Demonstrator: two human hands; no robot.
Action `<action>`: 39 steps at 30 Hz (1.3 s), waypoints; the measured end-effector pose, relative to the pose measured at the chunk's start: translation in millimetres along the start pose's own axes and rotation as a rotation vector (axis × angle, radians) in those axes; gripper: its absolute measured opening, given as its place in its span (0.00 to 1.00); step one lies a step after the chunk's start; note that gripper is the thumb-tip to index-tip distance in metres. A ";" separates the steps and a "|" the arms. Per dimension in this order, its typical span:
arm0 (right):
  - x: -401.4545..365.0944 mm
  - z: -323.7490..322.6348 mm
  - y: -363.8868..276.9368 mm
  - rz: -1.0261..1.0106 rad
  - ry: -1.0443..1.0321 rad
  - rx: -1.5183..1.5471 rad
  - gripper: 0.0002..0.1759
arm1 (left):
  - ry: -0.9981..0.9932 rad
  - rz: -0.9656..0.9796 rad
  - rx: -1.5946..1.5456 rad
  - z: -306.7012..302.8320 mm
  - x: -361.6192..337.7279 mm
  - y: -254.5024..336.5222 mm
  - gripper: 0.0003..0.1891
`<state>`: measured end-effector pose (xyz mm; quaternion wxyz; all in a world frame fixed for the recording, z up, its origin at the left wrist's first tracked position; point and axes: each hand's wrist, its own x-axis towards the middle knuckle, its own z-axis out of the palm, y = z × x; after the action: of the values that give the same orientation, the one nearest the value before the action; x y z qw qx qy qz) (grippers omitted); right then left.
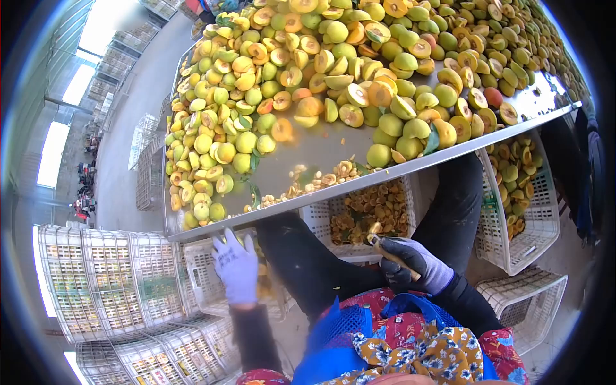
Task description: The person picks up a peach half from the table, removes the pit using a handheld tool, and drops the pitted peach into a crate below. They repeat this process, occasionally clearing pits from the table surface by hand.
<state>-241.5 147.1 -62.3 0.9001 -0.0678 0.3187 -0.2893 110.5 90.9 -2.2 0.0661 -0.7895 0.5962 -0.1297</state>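
Note:
My left hand (236, 268), in a pale lilac glove, is over a white crate (197, 277) below the table's front edge, fingers spread and nothing visible in them. My right hand (414, 264), in a lilac glove with dark fingers, is wrapped round the wooden handle of a small tool (374, 235) above my lap. Halved and whole green-yellow fruit (221, 131) is heaped on the metal table (314, 144). Small pale pits (301, 183) lie along its front edge. Between my legs, a crate (316, 221) holds brownish pieces (372, 212).
Stacked white crates (106, 276) stand at the left. A tilted crate (545, 224) with fruit is at the right, another crate (536, 301) below it. The table's raised metal rim (410, 165) runs across above my knees. Part of another person (212, 8) shows at the top.

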 end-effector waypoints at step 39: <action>-8.7 48.4 37.9 -0.834 0.506 -1.587 0.15 | -0.708 0.156 -1.840 4.4 -73.4 148.5 0.22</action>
<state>-199.3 180.1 -31.2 0.3172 -0.7073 0.5598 -0.2927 -44.3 119.4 -54.1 -0.3903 -0.4850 0.4608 0.6326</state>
